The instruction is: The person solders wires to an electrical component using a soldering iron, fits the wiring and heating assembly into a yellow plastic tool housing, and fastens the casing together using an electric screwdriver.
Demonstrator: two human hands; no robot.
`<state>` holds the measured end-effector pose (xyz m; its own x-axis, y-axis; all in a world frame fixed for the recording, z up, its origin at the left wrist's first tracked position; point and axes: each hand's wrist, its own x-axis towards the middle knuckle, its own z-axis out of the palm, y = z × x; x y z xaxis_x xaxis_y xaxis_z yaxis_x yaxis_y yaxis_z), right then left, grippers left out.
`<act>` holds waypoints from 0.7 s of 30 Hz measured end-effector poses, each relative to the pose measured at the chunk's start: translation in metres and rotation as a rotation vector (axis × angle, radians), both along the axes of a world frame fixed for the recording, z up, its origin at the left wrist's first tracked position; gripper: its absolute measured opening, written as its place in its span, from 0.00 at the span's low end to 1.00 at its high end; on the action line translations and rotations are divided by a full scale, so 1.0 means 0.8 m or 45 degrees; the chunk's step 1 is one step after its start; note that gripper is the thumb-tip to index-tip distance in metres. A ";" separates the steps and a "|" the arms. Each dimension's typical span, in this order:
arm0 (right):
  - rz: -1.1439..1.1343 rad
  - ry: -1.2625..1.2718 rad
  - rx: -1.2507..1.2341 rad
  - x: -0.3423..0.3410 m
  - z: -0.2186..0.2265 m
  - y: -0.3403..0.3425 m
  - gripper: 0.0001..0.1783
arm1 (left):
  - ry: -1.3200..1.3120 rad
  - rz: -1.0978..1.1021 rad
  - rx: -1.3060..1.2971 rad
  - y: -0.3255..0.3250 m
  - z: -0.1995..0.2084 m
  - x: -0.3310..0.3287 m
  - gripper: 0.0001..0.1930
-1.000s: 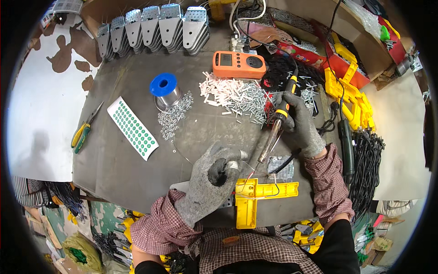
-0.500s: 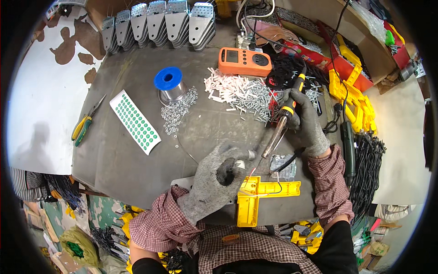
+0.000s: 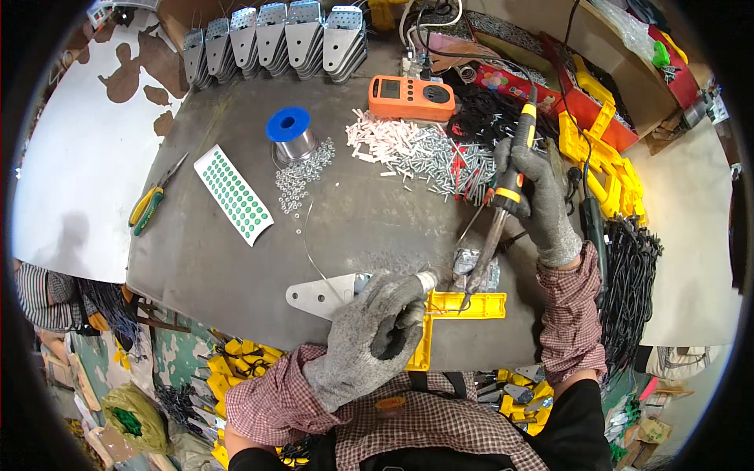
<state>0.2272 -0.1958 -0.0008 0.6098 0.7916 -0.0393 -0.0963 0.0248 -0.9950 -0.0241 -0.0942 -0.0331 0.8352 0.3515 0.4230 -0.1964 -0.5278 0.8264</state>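
My right hand (image 3: 542, 192), in a grey glove, grips a yellow-and-black soldering iron (image 3: 509, 192). The iron slants down, its tip over the cross arm of a yellow plastic housing (image 3: 488, 306) near the table's front edge. Thin wires lie in the housing by the tip. Left of it, my gloved left hand (image 3: 369, 326) is closed in a pinch, fingertips near the housing. Thin solder wire (image 3: 308, 245) runs to this hand from the direction of a blue-ended spool (image 3: 289, 135); its pinched end is hidden. A grey metal plate (image 3: 318, 298) lies partly under the hand.
An orange meter (image 3: 411, 98) stands behind piled screws and pale sleeves (image 3: 424, 157). Washers (image 3: 294, 188), a green-dotted sticker sheet (image 3: 233, 195) and pliers (image 3: 157, 196) lie left. Stacked metal plates (image 3: 305, 39) line the back. Black cables (image 3: 632, 290) and yellow housings (image 3: 620, 184) are right.
The soldering iron has come down, its tip now over the yellow housing. My left hand has moved slightly down and right, uncovering more of the metal plate. The view has shifted a little.
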 end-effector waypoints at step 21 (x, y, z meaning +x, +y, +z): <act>0.168 -0.757 -0.295 0.009 -0.029 -0.015 0.31 | 0.178 -0.014 -0.089 -0.012 -0.006 0.004 0.24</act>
<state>0.2344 -0.2077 -0.0240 0.4785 0.8728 0.0966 0.4849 -0.1710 -0.8577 -0.0212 -0.1037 -0.0376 0.8880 0.3669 0.2771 -0.0822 -0.4664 0.8808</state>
